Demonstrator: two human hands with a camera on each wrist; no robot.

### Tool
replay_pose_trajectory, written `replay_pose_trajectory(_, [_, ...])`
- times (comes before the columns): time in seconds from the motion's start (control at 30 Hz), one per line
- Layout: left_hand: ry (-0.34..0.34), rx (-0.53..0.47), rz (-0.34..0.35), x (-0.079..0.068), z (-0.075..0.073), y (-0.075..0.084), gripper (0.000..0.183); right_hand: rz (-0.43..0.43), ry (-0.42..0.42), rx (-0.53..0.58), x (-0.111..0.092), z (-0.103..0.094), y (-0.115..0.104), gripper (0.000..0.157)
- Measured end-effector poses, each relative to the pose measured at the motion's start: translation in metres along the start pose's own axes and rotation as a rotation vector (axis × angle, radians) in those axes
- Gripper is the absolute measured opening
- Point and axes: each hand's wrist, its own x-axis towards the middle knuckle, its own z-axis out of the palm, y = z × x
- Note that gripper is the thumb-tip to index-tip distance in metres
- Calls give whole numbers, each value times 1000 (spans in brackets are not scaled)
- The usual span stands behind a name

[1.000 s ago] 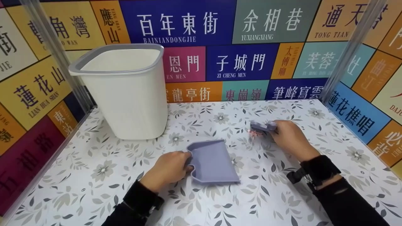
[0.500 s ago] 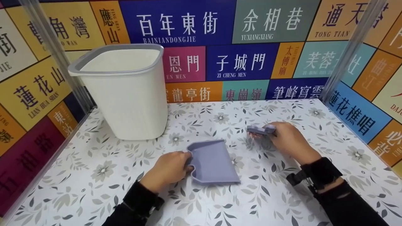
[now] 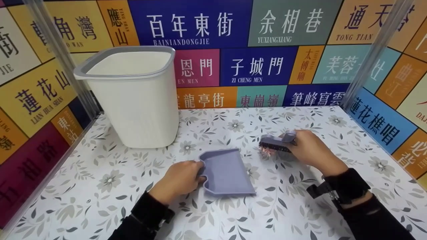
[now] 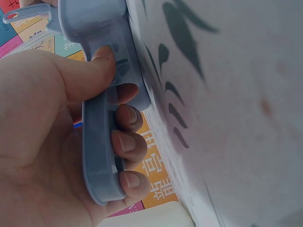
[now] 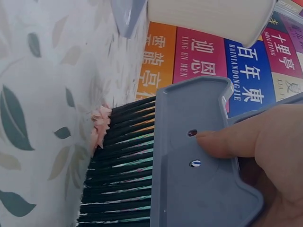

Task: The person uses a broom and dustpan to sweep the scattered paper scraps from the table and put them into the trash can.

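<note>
My left hand [image 3: 181, 176] grips the handle of a grey-purple dustpan [image 3: 227, 173], which lies on the table with its wide edge facing right. In the left wrist view, the fingers wrap round the handle [image 4: 97, 151] and the thumb presses on top. My right hand [image 3: 310, 146] holds a small hand brush [image 3: 275, 140] of the same colour, to the right of the dustpan and apart from it. Its dark bristles [image 5: 123, 175] touch the tabletop. Against them lies a little heap of pinkish scraps [image 5: 100, 125], partly hidden under the brush in the head view.
A tall white bin [image 3: 143, 110] with a grey rim stands at the back left of the table. The floral tabletop [image 3: 213, 220] is bounded by walls [image 3: 190, 30] of coloured signs at the back and sides.
My right hand has drawn the brush slightly towards me, and the brush head now tilts so its bristles show. The scraps have shifted a little the same way. The dustpan stays put.
</note>
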Motion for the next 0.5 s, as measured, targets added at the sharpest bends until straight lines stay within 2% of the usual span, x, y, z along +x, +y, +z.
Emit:
replay_pose_trajectory(0.13, [1, -3, -2, 0, 0, 0, 20, -36, 39, 33, -2, -5, -4, 11])
replay_pose_trajectory(0.23, [4, -4, -5, 0, -1, 1, 20, -37, 72, 9, -3, -8, -3, 7])
replay_pose_trajectory(0.5, [9, -3, -3, 0, -1, 1, 19, 93, 85, -107, -3, -11, 6, 14])
